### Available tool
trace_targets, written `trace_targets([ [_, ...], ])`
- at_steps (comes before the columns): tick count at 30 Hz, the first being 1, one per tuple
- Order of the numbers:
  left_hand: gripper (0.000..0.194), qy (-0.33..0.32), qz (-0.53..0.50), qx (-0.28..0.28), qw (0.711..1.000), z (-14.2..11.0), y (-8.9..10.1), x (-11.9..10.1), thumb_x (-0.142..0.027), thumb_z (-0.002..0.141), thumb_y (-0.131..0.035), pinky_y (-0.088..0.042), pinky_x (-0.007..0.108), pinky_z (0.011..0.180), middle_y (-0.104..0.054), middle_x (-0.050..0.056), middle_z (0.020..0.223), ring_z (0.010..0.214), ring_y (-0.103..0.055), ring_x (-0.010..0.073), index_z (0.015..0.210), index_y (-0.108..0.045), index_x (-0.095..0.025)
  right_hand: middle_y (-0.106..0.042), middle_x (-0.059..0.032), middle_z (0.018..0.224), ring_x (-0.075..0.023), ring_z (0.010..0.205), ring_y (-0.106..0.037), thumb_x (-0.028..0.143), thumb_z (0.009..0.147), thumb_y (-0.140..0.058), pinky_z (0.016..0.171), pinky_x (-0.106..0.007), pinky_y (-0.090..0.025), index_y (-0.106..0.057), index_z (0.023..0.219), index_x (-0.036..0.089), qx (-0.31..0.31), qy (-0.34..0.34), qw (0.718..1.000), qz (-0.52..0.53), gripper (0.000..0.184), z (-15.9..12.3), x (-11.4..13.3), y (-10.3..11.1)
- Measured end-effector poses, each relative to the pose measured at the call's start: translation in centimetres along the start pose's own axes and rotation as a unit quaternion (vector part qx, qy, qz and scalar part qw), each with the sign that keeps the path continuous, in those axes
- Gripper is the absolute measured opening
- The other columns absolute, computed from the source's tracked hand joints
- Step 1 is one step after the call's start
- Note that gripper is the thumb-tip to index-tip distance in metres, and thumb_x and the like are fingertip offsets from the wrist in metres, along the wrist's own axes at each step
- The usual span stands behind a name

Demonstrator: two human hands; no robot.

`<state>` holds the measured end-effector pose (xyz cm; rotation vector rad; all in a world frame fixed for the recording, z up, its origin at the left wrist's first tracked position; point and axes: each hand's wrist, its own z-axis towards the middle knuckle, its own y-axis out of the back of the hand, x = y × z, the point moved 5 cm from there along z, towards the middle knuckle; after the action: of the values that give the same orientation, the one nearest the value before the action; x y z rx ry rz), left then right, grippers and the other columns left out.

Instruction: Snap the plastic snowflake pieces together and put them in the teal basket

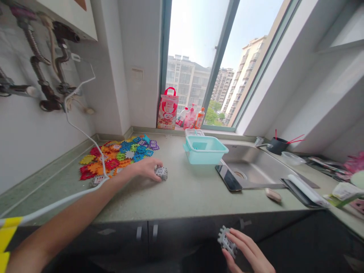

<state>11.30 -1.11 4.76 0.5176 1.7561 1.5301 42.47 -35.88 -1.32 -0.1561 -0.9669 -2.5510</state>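
My left hand is at the middle of the counter, closed around a grey toothed building piece that rests on the surface. In front of the counter's edge, my right hand grips another grey toothed building piece between thumb and fingers. Left of my left hand spreads a pile of toothed plastic pieces in red, orange, yellow, green, blue and purple. Part of that pile is hidden behind my left forearm and a white cable.
A turquoise plastic basin stands beside the steel sink. A black phone lies at the sink's edge, near a soap bar. The white cable crosses the left side. Bottles line the windowsill.
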Motion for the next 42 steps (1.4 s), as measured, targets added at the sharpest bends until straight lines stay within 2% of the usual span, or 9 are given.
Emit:
trace_targets([
  [3,0.075,0.0,0.004,-0.012,1.0,-1.3,0.3,-0.4,-0.06,0.063,-0.086,-0.05,0.031,0.092,-0.072,0.006,0.122,0.109,-0.067,0.0285,0.127,-0.07,-0.026,-0.078,-0.006,0.115,-0.0348,0.099,-0.078,0.032,0.088,-0.074,0.079,-0.052,-0.07,-0.073,0.125,0.042,0.018,-0.009,0.999,0.041,0.038,3.5,0.6,-1.1],
  [6,0.093,0.015,0.005,-0.05,0.999,-4.2,0.8,-1.0,-0.063,0.065,-0.086,-0.048,0.034,0.103,-0.063,0.011,0.14,0.121,-0.064,0.031,0.145,-0.059,-0.026,-0.077,-0.0079,0.118,-0.0344,0.107,-0.075,0.032,0.092,-0.072,0.086,-0.053,-0.067,-0.073,0.123,0.039,0.057,0.012,0.993,0.101,0.032,8.5,1.6,-4.4],
  [10,0.069,0.046,0.002,-0.138,0.989,-10.1,1.1,-1.0,-0.062,0.082,-0.076,-0.045,0.037,0.11,-0.063,0.01,0.138,0.125,-0.061,0.0287,0.14,-0.062,-0.026,-0.078,-0.0087,0.117,-0.0308,0.107,-0.074,0.032,0.093,-0.074,0.091,-0.049,-0.063,-0.074,0.12,0.032,0.123,0.082,0.973,0.178,0.028,15.1,3.1,-10.5],
  [16,0.058,0.162,0.069,-0.273,0.946,-20.4,1.4,4.2,-0.059,0.086,-0.072,-0.046,0.045,0.113,-0.066,0.01,0.132,0.123,-0.061,0.0307,0.133,-0.068,-0.025,-0.076,-0.008,0.12,-0.0264,0.11,-0.072,0.035,0.096,-0.071,0.1,-0.043,-0.057,-0.073,0.119,0.028,0.177,0.163,0.945,0.223,0.025,22.8,4.6,-17.8],
  [20,0.056,0.193,0.079,-0.297,0.932,-24.8,1.1,7.6,-0.061,0.09,-0.065,-0.045,0.047,0.115,-0.067,0.009,0.133,0.126,-0.061,0.0318,0.136,-0.068,-0.028,-0.076,-0.0088,0.12,-0.0257,0.109,-0.071,0.036,0.096,-0.07,0.098,-0.041,-0.057,-0.07,0.126,0.027,0.17,0.181,0.938,0.24,0.032,24.8,5.4,-20.8],
  [24,0.053,0.207,0.062,-0.313,0.925,-26.1,0.1,9.1,-0.058,0.092,-0.062,-0.05,0.042,0.112,-0.067,0.007,0.134,0.126,-0.063,0.0301,0.137,-0.068,-0.031,-0.075,-0.0096,0.12,-0.0256,0.11,-0.071,0.035,0.097,-0.068,0.099,-0.042,-0.057,-0.07,0.12,0.026,0.139,0.159,0.938,0.275,0.024,24.6,5.3,-22.6],
  [29,0.043,0.203,0.073,-0.286,0.934,-25.5,-0.6,9.3,-0.054,0.093,-0.062,-0.05,0.043,0.112,-0.068,0.006,0.132,0.125,-0.063,0.0303,0.128,-0.072,-0.031,-0.072,-0.0114,0.127,-0.0267,0.116,-0.068,0.035,0.099,-0.066,0.103,-0.044,-0.055,-0.068,0.122,0.027,0.103,0.125,0.945,0.284,0.025,24.3,4.9,-22.9],
  [35,0.032,0.189,0.077,-0.283,0.937,-25.2,-0.7,9.8,-0.05,0.093,-0.061,-0.049,0.047,0.111,-0.071,0.006,0.126,0.122,-0.063,0.0312,0.114,-0.075,-0.031,-0.075,-0.0077,0.119,-0.0231,0.11,-0.069,0.035,0.1,-0.066,0.1,-0.038,-0.055,-0.07,0.118,0.027,0.253,0.159,0.914,0.275,0.02,23.4,5.4,-24.4],
  [42,0.033,0.194,0.054,-0.272,0.941,-25.0,-0.8,9.9,-0.049,0.095,-0.057,-0.048,0.046,0.114,-0.073,0.005,0.127,0.124,-0.064,0.029,0.114,-0.074,-0.03,-0.076,-0.0082,0.115,-0.0256,0.107,-0.07,0.04,0.091,-0.077,0.098,-0.04,-0.054,-0.071,0.117,0.026,0.274,0.162,0.911,0.262,0.03,23.5,4.9,-24.2],
])
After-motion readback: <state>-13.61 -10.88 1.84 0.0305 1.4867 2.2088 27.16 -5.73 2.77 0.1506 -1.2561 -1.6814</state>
